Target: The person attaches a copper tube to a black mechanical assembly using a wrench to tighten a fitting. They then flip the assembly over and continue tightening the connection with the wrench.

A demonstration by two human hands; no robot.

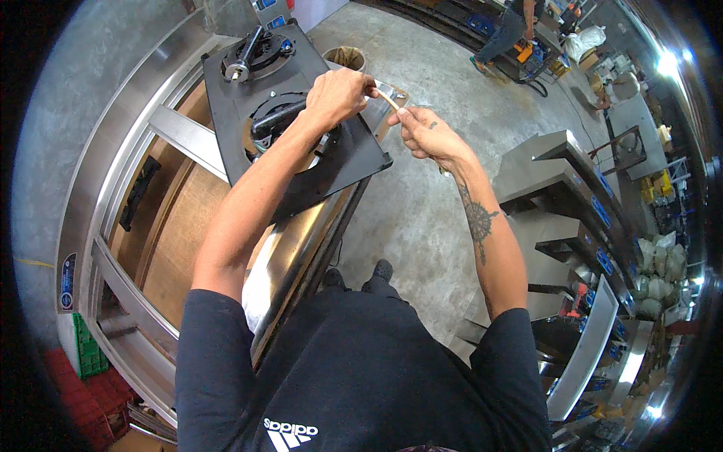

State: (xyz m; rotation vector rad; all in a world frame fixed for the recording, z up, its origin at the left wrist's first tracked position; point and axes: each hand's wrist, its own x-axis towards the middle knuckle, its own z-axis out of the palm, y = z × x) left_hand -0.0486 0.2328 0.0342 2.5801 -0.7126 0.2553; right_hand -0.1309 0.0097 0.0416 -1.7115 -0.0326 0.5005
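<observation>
Both of my hands are raised over the right edge of a black cooktop panel [226,120]. A thin, pale tan strip [387,99] runs between them. My left hand [343,94] is closed, pinching its upper left end. My right hand [429,135] closes thumb and fingers on the other end; whether it is tape or a stick I cannot tell. Below my left forearm, a black burner tube [279,120] lies in the panel's near ring. A second burner with a metal-tipped tube [242,66] is in the far ring.
The panel rests on a steel-framed workbench [188,139] with wooden boards. Beyond it stands a bin [348,56]. Bent stainless steel pieces [557,188] are stacked on the right. Another person [512,34] stands at the back. Green [90,346] and red crates [83,388] sit lower left.
</observation>
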